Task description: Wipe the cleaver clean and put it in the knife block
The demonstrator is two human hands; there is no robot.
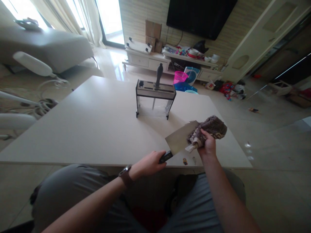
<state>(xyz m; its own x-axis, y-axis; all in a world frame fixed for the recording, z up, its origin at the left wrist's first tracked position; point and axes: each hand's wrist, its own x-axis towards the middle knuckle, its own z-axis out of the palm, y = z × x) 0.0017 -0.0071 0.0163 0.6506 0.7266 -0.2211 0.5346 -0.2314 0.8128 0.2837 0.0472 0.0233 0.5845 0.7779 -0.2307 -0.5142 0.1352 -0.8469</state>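
My left hand, with a watch on its wrist, grips the black handle of a cleaver low over the near edge of the table. The broad blade points up and to the right. In my right hand is a bunched brown and cream cloth, which touches the far end of the blade and hides part of it. Beyond the blade stands a knife block with clear sides. One dark-handled knife is upright in its top.
The white table spreads under my hands, with two small stickers near its front edge. White chairs stand at the left. Behind the table are a TV cabinet, a pink basket and bags on the floor at the right.
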